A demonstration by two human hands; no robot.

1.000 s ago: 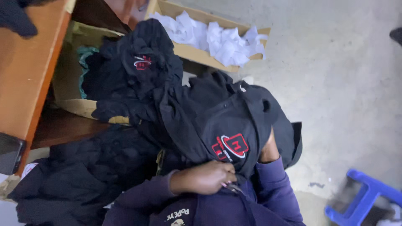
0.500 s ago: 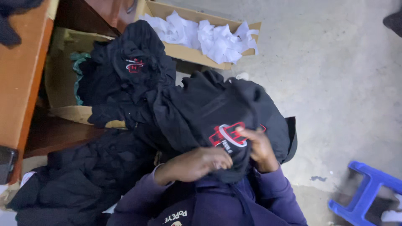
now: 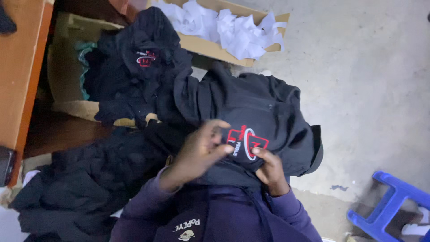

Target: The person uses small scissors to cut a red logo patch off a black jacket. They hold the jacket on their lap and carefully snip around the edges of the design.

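— Where is the black jacket (image 3: 251, 116)?
— On the person's lap, red emblem (image 3: 245, 142) facing up, above a concrete floor (image 3: 358, 89).
— And the hands?
— Left hand (image 3: 197, 150), grip spread, rests on the fabric; right hand (image 3: 268, 168) pinches the cloth beneath the emblem. More black garments (image 3: 143, 58) are heaped alongside.

Grey concrete floor (image 3: 367, 89), cardboard box (image 3: 210, 45) of white paper scraps, heaped black garments (image 3: 89, 179), blue plastic stool (image 3: 389, 206)

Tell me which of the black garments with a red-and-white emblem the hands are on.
The nearer black garment, spread across the lap: both the left hand and right hand touch it by its emblem. The other black garment lies untouched on the pile by the cardboard box.
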